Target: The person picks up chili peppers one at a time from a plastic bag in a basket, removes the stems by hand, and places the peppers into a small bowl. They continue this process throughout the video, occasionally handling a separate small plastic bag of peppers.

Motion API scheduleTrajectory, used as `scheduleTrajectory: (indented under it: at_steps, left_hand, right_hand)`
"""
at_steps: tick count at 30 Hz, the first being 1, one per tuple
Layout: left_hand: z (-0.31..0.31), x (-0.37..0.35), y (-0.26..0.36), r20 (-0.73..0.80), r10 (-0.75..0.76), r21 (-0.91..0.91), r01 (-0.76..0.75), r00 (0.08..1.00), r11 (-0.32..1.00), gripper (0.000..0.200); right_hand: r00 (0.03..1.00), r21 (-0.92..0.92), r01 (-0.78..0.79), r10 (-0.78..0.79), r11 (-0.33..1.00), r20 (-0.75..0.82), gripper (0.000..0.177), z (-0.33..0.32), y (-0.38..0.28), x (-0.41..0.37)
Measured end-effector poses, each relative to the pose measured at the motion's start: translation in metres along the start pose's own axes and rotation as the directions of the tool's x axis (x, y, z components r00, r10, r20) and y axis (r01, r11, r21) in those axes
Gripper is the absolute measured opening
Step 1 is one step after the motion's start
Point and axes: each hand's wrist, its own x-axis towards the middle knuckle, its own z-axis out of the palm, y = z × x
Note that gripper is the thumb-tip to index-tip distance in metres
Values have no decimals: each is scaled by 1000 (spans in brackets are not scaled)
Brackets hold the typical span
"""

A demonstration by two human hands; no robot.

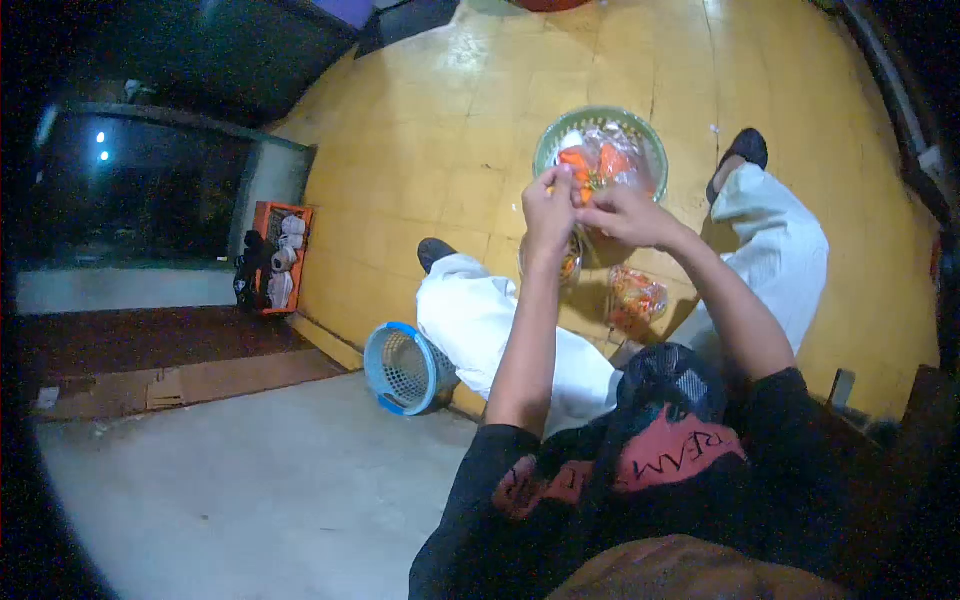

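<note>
Both hands meet in front of me, over the near edge of a round green basket (pixel 545 150). My left hand (pixel 548 212) has its fingers pinched together, with the thumb up. Close against it, my right hand (pixel 630 217) is closed too, its fingers curled inward. What they pinch is too small and blurred to make out. Clear plastic bags with orange pieces (pixel 613 160) lie in the basket just beyond the fingertips. Below the hands, a clear bag of chopped orange pieces (pixel 637 298) rests on the floor. Partly hidden by my left forearm is a small container (pixel 571 268) with orange bits.
My legs in white trousers (pixel 775 235) spread around the work on the yellow tiled floor (pixel 430 160). A blue plastic basket (pixel 375 365) leans by my left leg. Further left, an orange crate (pixel 264 218) holds pale rolled items beside a dark glass panel (pixel 140 190).
</note>
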Motion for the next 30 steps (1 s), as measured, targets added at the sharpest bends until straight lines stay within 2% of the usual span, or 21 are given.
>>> scheduleTrajectory:
  at_steps: [3, 5, 6, 8, 9, 10, 12, 13, 15, 16, 17, 18, 19, 21, 22, 24, 25, 26, 27, 28, 30]
  left_hand:
    - [-1, 4, -9, -64, 54, 152, -44, 996, 987, 25]
    - [-4, 6, -20, -42, 484, 534, -390, 874, 751, 25]
    - [-4, 0, -18, -34, 459, 536, -371, 888, 758, 25]
    - [1, -7, -5, -75, 112, 183, -97, 991, 978, 25]
    - [-1, -8, -9, -72, 99, 184, -85, 992, 979, 25]
    - [-5, -11, -12, -31, 2, 61, 0, 1000, 998, 25]
    - [-15, -13, -18, 84, -131, -135, 141, 988, 981, 25]
    - [-19, -15, -23, 84, -136, -135, 146, 987, 980, 25]
    - [-26, -22, -30, 88, -80, -13, 81, 993, 997, 26]
    - [-27, -25, -31, 88, -83, -14, 84, 993, 996, 26]
    - [-27, -28, -32, 5, -18, 214, 16, 1000, 977, 29]
    - [-29, -29, -32, -62, 64, 435, -31, 996, 900, 31]
    - [-39, -24, -44, -66, 64, 435, -29, 996, 900, 31]
    - [-68, -11, -78, 32, 387, 780, -265, 922, 567, 33]
    - [-79, -11, -90, 25, 390, 781, -262, 920, 567, 33]
    - [-91, -9, -95, -215, 110, 756, 95, 970, 647, 45]
    - [-93, -12, -92, -222, 119, 756, 94, 968, 648, 45]
    - [-96, -18, -90, -258, -88, 387, 187, 962, 903, 53]
    - [-96, -24, -81, -194, -287, -56, 281, 938, 958, 61]
    - [-94, -26, -70, -201, -282, -56, 276, 938, 959, 61]
    - [-88, -30, -51, 34, -399, -385, 380, 916, 841, 75]
  right_hand:
    - [998, 7, -20, 20, 1000, 56, 38, 0, 5, 0]
    - [1000, 22, 27, -27, 999, -2, 37, 2, 3, -2]
    - [993, 4, 100, -99, 995, -64, 36, 3, 1, -3]
    - [988, 93, 74, -61, 993, -140, 34, 2, -2, -4]
    - [976, 164, 78, -42, 983, -213, 31, 1, 0, -2]
    - [947, 193, 140, -74, 971, -313, 27, 6, 7, 1]
    - [961, 227, 106, -41, 968, -274, 25, 5, 12, 2]
    - [972, 256, 75, -13, 964, -234, 24, 4, 14, 3]
    - [975, 137, 88, -57, 987, -215, 22, 6, 21, 4]
    - [965, -183, 69, -112, 981, -236, 21, 12, 23, 4]
    - [956, -485, 39, -174, 874, -236, 22, 18, 24, 5]
    - [958, -488, -38, -107, 872, -266, 19, 24, 22, 4]
    - [959, -488, -35, -109, 872, -263, 19, 26, 25, 7]
    - [933, -524, -349, 234, 777, -273, 18, 23, 31, 12]
    - [936, -527, -341, 229, 778, -268, 18, 21, 34, 12]
    - [916, -598, -383, 207, 704, -344, 15, 14, 39, 13]
    - [919, -602, -374, 196, 706, -341, 15, 13, 41, 13]
    - [911, -630, -346, 87, 696, -404, 16, 14, 41, 11]
    - [889, -656, -321, -22, 683, -458, 19, 16, 39, 11]
    - [890, -657, -314, -28, 685, -454, 19, 19, 34, 12]
    - [962, -417, -20, -96, 909, -255, 24, 24, 23, 14]
